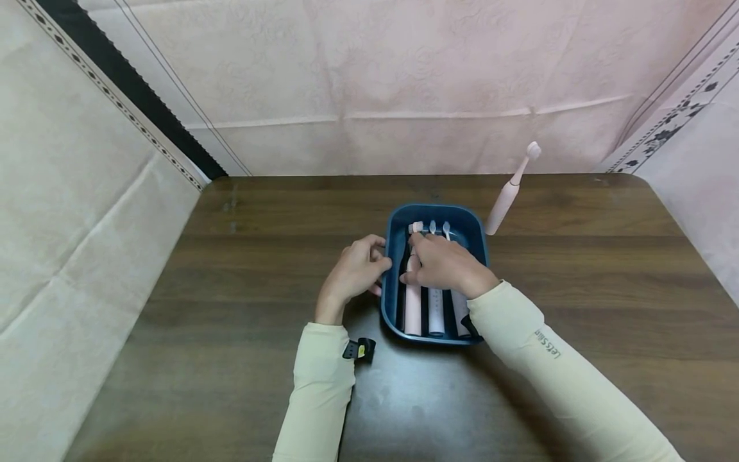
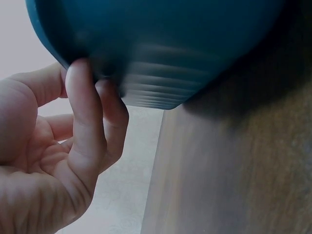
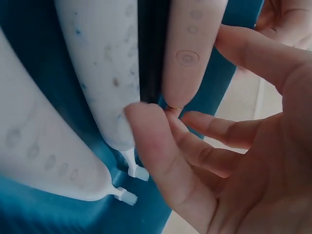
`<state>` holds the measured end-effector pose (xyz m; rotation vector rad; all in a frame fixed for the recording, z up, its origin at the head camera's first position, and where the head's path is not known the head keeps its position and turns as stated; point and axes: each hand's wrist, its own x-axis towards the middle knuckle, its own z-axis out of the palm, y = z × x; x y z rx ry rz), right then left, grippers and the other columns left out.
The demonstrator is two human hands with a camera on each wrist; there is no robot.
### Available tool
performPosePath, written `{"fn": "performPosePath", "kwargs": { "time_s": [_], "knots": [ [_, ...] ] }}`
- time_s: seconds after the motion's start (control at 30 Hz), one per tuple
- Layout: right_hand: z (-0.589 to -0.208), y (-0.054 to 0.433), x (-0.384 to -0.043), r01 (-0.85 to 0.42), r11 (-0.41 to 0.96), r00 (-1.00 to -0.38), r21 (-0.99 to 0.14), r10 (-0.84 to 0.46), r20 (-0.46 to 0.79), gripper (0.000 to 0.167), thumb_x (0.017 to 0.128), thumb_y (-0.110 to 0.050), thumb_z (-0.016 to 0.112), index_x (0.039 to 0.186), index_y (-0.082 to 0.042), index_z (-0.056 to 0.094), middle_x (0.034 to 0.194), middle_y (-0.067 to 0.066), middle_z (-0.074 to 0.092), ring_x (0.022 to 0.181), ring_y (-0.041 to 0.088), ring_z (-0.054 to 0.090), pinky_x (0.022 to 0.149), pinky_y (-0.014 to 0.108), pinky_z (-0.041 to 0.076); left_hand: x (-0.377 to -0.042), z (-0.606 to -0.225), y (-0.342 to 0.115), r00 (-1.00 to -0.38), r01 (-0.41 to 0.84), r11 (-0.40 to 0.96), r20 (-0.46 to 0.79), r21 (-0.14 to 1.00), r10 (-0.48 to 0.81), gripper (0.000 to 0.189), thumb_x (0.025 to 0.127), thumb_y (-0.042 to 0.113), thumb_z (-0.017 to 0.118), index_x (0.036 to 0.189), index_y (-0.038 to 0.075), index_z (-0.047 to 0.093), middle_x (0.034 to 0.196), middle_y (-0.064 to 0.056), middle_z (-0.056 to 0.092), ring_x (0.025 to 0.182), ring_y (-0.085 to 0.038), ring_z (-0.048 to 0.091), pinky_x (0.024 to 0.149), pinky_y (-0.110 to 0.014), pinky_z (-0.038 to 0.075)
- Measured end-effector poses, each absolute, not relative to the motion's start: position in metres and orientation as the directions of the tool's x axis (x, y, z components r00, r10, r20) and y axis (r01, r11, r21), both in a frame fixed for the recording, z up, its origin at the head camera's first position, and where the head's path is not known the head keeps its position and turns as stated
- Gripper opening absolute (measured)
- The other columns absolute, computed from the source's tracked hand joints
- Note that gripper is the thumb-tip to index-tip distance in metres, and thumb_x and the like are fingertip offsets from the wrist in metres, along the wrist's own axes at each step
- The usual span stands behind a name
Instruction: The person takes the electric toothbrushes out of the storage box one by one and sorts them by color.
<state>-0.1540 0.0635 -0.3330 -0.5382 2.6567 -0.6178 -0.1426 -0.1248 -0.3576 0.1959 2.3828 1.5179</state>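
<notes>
Directly beneath the right hand lies the pink toothbrush, along the left side of the blue tray, its head toward the tray's far end and its handle toward the person. That hand is partly closed over the brush: in the right wrist view the thumb touches the edge of the pink handle while bent fingers gather at its neck, and the index finger reaches across just beside it; how firm the hold is cannot be told. The left hand is at the tray's left edge, curled, with the thumb at the rim and fingertips against the outer wall just below it, so it grips the tray from the side. Next to the pink brush, within the tray, lie a blue-speckled white toothbrush and, farther right, a plain white toothbrush set at a slant, with a dark strip between the pink handle and the speckled one. The tray rests on the wooden desk. Just outside its far right corner, a second pink toothbrush appears to stand upright on its base, head up, apart from both hands.
</notes>
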Motion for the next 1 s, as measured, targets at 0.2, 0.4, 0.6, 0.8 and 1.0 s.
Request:
{"fn": "performPosePath", "kwargs": {
  "time_s": [0.2, 0.4, 0.6, 0.8, 1.0],
  "knots": [
    [-0.3342, 0.0622, -0.1545, -0.25, 0.834, -0.857, -0.493, -0.427, -0.288, 0.044, 0.09, -0.032, 0.078, 0.114, -0.001, 0.057, 0.088, 0.007, 0.062, 0.076, 0.021, 0.064, 0.067, 0.035, 0.056, -0.1432, -0.3584, -0.1241, -0.942, -0.045, 0.429, -0.181, 0.902, 0.283, 0.043, 0.1, 0.005, 0.057, 0.141, -0.003, 0.049, 0.1, -0.022, 0.066, 0.055, -0.022, 0.065, 0.054, -0.033, 0.06],
    [-0.3352, 0.06, -0.1529, -0.245, 0.836, -0.857, -0.49, -0.423, -0.293, 0.031, 0.089, -0.035, 0.079, 0.087, -0.007, 0.067, 0.13, 0.021, 0.058, 0.1, 0.029, 0.062, 0.087, 0.044, 0.055, -0.1432, -0.3575, -0.124, -0.941, -0.048, 0.425, -0.184, 0.904, 0.284, 0.042, 0.1, 0.004, 0.057, 0.141, -0.003, 0.049, 0.098, -0.021, 0.066, 0.055, -0.022, 0.065, 0.054, -0.032, 0.06],
    [-0.3362, 0.0592, -0.1521, -0.25, 0.825, -0.852, -0.507, -0.436, -0.289, 0.042, 0.089, -0.027, 0.079, 0.115, 0.002, 0.063, 0.121, 0.019, 0.058, 0.092, 0.028, 0.062, 0.076, 0.039, 0.058, -0.143, -0.3572, -0.1247, -0.941, -0.058, 0.425, -0.192, 0.903, 0.278, 0.042, 0.101, 0.005, 0.057, 0.141, -0.003, 0.049, 0.098, -0.02, 0.065, 0.055, -0.022, 0.065, 0.054, -0.032, 0.06],
    [-0.3375, 0.0602, -0.1521, -0.203, 0.804, -0.837, -0.559, -0.438, -0.327, 0.058, 0.09, -0.015, 0.074, 0.139, 0.005, 0.048, 0.118, 0.018, 0.055, 0.093, 0.029, 0.06, 0.064, 0.03, 0.059, -0.1431, -0.358, -0.1243, -0.942, -0.063, 0.425, -0.195, 0.903, 0.275, 0.042, 0.1, 0.005, 0.057, 0.141, -0.002, 0.05, 0.1, -0.021, 0.065, 0.055, -0.022, 0.065, 0.054, -0.032, 0.06],
    [-0.3375, 0.0617, -0.1519, -0.182, 0.797, -0.826, -0.576, -0.442, -0.35, 0.068, 0.091, -0.011, 0.073, 0.147, 0.006, 0.04, 0.125, 0.022, 0.051, 0.095, 0.031, 0.06, 0.053, 0.027, 0.058, -0.1429, -0.357, -0.1241, -0.941, -0.061, 0.423, -0.193, 0.904, 0.278, 0.043, 0.1, 0.005, 0.057, 0.142, -0.003, 0.049, 0.102, -0.021, 0.065, 0.055, -0.022, 0.066, 0.054, -0.034, 0.061]
  ]
}}
